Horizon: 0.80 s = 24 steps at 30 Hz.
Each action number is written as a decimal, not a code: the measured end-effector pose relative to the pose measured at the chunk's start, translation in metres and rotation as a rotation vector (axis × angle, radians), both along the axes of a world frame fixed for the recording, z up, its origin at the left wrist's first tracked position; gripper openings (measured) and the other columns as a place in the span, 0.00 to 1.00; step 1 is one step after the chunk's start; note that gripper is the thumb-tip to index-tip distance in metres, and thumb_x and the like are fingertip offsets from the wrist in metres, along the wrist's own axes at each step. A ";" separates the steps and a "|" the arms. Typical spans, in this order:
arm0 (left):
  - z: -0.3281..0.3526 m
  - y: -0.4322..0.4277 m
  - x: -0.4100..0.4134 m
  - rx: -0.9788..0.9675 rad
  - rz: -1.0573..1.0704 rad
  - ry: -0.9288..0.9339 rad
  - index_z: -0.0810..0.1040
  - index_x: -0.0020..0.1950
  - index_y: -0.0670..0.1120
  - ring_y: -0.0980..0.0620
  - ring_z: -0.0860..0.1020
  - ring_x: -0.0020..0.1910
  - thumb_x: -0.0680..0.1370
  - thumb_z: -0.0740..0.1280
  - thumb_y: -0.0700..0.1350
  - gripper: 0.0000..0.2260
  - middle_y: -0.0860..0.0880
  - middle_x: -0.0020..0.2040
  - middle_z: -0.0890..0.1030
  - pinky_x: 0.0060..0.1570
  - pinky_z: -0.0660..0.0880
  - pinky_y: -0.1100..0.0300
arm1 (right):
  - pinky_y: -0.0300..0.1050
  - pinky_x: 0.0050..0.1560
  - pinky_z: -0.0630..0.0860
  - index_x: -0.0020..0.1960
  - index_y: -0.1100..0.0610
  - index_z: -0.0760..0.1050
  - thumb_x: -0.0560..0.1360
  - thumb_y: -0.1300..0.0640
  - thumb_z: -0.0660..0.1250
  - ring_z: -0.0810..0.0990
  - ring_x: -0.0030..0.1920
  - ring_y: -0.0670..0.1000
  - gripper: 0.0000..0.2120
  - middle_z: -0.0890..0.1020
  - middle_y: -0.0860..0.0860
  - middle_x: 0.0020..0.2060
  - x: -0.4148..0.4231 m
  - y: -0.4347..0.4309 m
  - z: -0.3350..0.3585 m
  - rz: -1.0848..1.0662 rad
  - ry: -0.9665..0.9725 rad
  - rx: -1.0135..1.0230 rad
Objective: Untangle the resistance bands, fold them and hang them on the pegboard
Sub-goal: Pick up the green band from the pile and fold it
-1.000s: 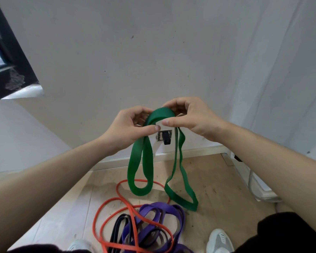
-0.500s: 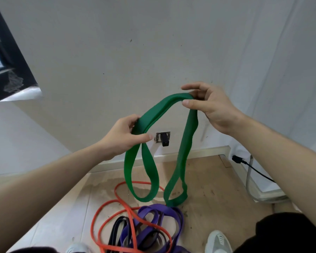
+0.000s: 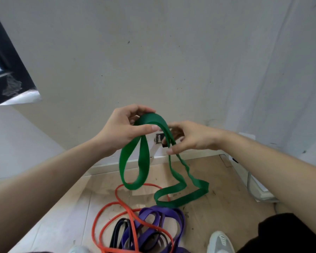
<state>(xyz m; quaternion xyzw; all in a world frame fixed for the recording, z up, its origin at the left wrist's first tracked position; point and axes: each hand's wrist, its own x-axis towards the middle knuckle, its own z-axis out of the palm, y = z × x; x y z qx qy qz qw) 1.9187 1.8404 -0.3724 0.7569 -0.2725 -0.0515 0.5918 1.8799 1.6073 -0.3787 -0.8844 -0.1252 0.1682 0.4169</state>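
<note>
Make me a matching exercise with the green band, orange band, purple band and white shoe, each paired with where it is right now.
Things:
1 green band
2 orange band
3 purple band
4 white shoe

Places:
A bottom right, on the floor
B gripped by left hand and right hand
C thin loops on the floor, crossing the purple one
D wide loops heaped on the floor

Pairs: 1-B, 2-C, 3-D, 4-A

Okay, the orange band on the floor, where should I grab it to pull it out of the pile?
Probably the orange band's bare left-hand arc, reached from the left and above. There it lies alone on the floor, while further right it crosses the purple band and the black band.
</note>
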 end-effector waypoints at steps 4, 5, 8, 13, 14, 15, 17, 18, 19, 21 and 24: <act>-0.002 -0.005 -0.002 -0.035 -0.027 -0.005 0.81 0.60 0.45 0.47 0.86 0.49 0.68 0.79 0.44 0.21 0.45 0.51 0.86 0.51 0.83 0.55 | 0.54 0.61 0.80 0.70 0.55 0.72 0.71 0.62 0.77 0.84 0.55 0.56 0.30 0.84 0.59 0.54 -0.004 0.022 0.013 -0.107 -0.193 0.323; -0.002 -0.005 -0.002 -0.053 -0.026 0.000 0.81 0.60 0.45 0.46 0.86 0.50 0.68 0.78 0.46 0.22 0.45 0.51 0.86 0.51 0.83 0.55 | 0.55 0.59 0.80 0.69 0.55 0.73 0.71 0.63 0.77 0.84 0.54 0.57 0.28 0.84 0.60 0.53 -0.006 0.026 0.016 -0.118 -0.243 0.322; -0.005 -0.004 -0.001 -0.046 -0.022 0.006 0.79 0.61 0.48 0.48 0.85 0.51 0.69 0.76 0.50 0.22 0.46 0.54 0.85 0.52 0.82 0.58 | 0.52 0.56 0.82 0.63 0.53 0.77 0.70 0.58 0.78 0.85 0.51 0.56 0.23 0.85 0.59 0.49 -0.007 0.027 0.022 -0.131 -0.315 0.297; -0.028 0.008 0.014 0.116 -0.112 0.195 0.77 0.66 0.47 0.49 0.85 0.55 0.67 0.81 0.54 0.31 0.47 0.57 0.84 0.57 0.81 0.52 | 0.43 0.58 0.80 0.61 0.59 0.79 0.73 0.64 0.75 0.84 0.51 0.48 0.17 0.85 0.58 0.51 -0.005 0.019 0.028 -0.219 -0.376 0.352; -0.035 0.012 0.017 0.182 -0.149 0.219 0.78 0.65 0.46 0.49 0.85 0.55 0.68 0.81 0.51 0.28 0.46 0.56 0.85 0.59 0.80 0.50 | 0.44 0.58 0.80 0.61 0.58 0.79 0.73 0.64 0.75 0.84 0.51 0.49 0.17 0.85 0.57 0.51 -0.005 0.017 0.029 -0.228 -0.388 0.367; -0.043 0.016 0.020 0.258 -0.170 0.225 0.79 0.63 0.47 0.49 0.85 0.55 0.71 0.80 0.48 0.23 0.47 0.55 0.86 0.61 0.80 0.49 | 0.44 0.59 0.80 0.60 0.57 0.79 0.73 0.64 0.74 0.84 0.52 0.49 0.16 0.85 0.55 0.51 -0.004 0.016 0.030 -0.235 -0.401 0.382; -0.057 0.022 0.023 0.379 -0.152 0.217 0.81 0.58 0.48 0.52 0.85 0.53 0.74 0.77 0.43 0.14 0.49 0.52 0.87 0.62 0.79 0.50 | 0.45 0.59 0.80 0.60 0.57 0.79 0.74 0.64 0.73 0.84 0.51 0.49 0.15 0.85 0.53 0.50 -0.004 0.012 0.032 -0.259 -0.432 0.425; -0.062 0.025 0.026 0.420 -0.136 0.206 0.82 0.57 0.49 0.53 0.85 0.53 0.75 0.77 0.43 0.12 0.49 0.52 0.87 0.63 0.79 0.50 | 0.45 0.59 0.80 0.60 0.58 0.78 0.74 0.65 0.73 0.84 0.50 0.49 0.15 0.85 0.53 0.50 -0.003 0.010 0.033 -0.276 -0.448 0.446; -0.066 0.028 0.028 0.454 -0.130 0.197 0.82 0.57 0.49 0.52 0.85 0.53 0.75 0.76 0.43 0.11 0.49 0.52 0.87 0.64 0.78 0.50 | 0.45 0.59 0.80 0.60 0.59 0.78 0.74 0.65 0.73 0.84 0.50 0.49 0.15 0.84 0.54 0.49 -0.003 0.008 0.034 -0.294 -0.461 0.464; -0.071 0.033 0.031 0.503 -0.129 0.192 0.83 0.56 0.48 0.50 0.84 0.54 0.76 0.75 0.42 0.09 0.48 0.52 0.86 0.63 0.79 0.49 | 0.43 0.58 0.80 0.61 0.60 0.78 0.75 0.66 0.71 0.83 0.50 0.50 0.15 0.83 0.54 0.49 -0.002 0.005 0.035 -0.334 -0.485 0.482; -0.075 0.036 0.033 0.528 -0.120 0.204 0.83 0.57 0.47 0.47 0.85 0.52 0.78 0.73 0.42 0.08 0.46 0.52 0.85 0.57 0.82 0.50 | 0.43 0.56 0.80 0.61 0.61 0.78 0.76 0.66 0.71 0.82 0.48 0.50 0.14 0.82 0.55 0.48 0.000 -0.001 0.031 -0.392 -0.509 0.461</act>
